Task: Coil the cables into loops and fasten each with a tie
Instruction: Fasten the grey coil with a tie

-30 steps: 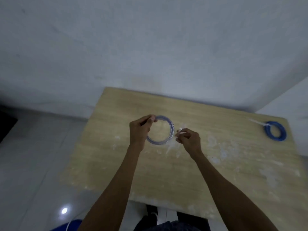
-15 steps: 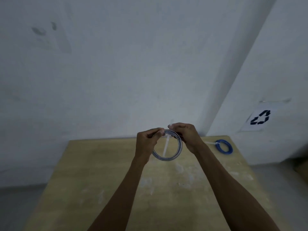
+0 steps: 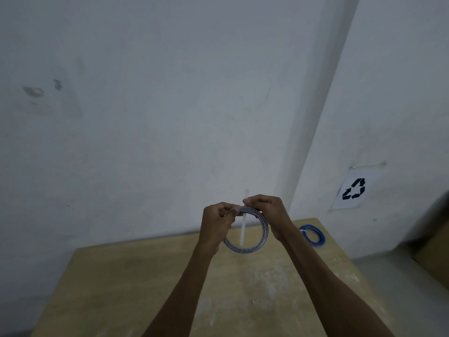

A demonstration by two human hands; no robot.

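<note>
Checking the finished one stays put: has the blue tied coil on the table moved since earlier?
No. The blue tied coil lies at the far right corner of the table as before; only the camera shifted.

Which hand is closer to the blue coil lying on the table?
Right. The right hand is just left of the blue coil; the left hand sits farther left, beyond the right hand.
</note>
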